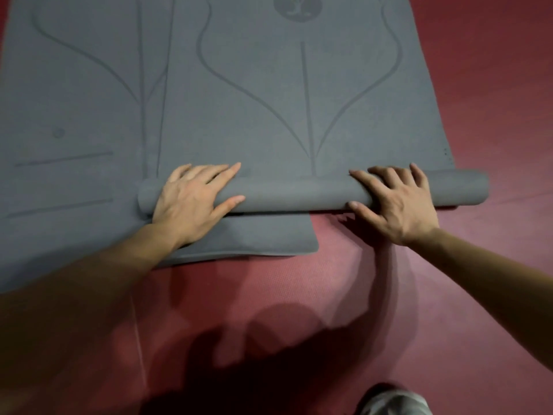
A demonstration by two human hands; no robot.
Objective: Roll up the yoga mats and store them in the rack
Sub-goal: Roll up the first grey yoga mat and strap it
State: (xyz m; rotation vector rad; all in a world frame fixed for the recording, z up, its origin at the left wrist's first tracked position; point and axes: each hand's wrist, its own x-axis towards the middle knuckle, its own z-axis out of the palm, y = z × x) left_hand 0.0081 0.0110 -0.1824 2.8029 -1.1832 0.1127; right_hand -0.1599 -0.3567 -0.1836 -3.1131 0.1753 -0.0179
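The floor (pixel 449 295) is a dull red with a fine woven grain and a thin pale seam at the lower left. Soft shadows of the arms and body fall across it near the camera. Two grey yoga mats lie on it, both matte and slightly fuzzy, pressed with darker curved and straight guide lines. The flat mat (pixel 74 100) on the left reaches nearer to the camera, and its rounded near corner pokes out below the other one. The second mat (pixel 269 100) overlaps it along a straight edge and carries a round emblem (pixel 297 4) at the top of the view. The near end of this second mat is wound into a roll (pixel 299 193), a snug, even tube lying crosswise, its left end resting on the flat mat and its right end sticking out over the red floor. The hands are well apart, one toward each end. The left hand (pixel 191 199) and the right hand (pixel 395 202) both lie palm down on the roll with fingers spread over its far side and thumbs along its near side, pressing rather than gripping. A fold of pale grey cloth (pixel 389 402), part of the person's clothing, shows at the bottom edge.
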